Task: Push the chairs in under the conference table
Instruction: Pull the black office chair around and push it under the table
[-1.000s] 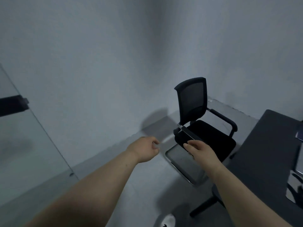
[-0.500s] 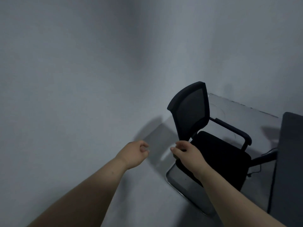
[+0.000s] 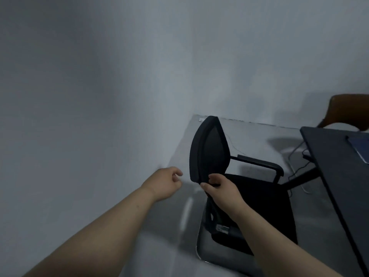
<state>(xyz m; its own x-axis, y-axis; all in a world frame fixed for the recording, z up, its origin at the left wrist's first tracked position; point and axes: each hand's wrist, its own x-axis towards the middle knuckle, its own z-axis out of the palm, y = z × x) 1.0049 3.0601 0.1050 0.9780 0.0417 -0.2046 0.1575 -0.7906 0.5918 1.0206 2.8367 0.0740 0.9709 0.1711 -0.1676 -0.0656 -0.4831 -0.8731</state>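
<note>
— Chair position?
— I see the black mesh office chair [image 3: 235,188] beside the dark conference table [image 3: 339,176], seat not under it.
— Hands?
— My right hand [image 3: 221,191] pinches the backrest's lower edge; my left hand [image 3: 164,182] hangs free beside it, fingers loosely curled, holding nothing.

Two chairs are in sight: one black chair [image 3: 209,148] with a mesh back, an armrest and a dark seat, standing near the wall, and one brown chair [image 3: 347,112] of which only part of the back shows at the far right. There is one dark counter [image 3: 339,166] along the right edge. One flat bluish item [image 3: 359,145] lies on it, cut off by the frame. Two hands show, the left hand [image 3: 165,183] and the right hand [image 3: 221,191].
</note>
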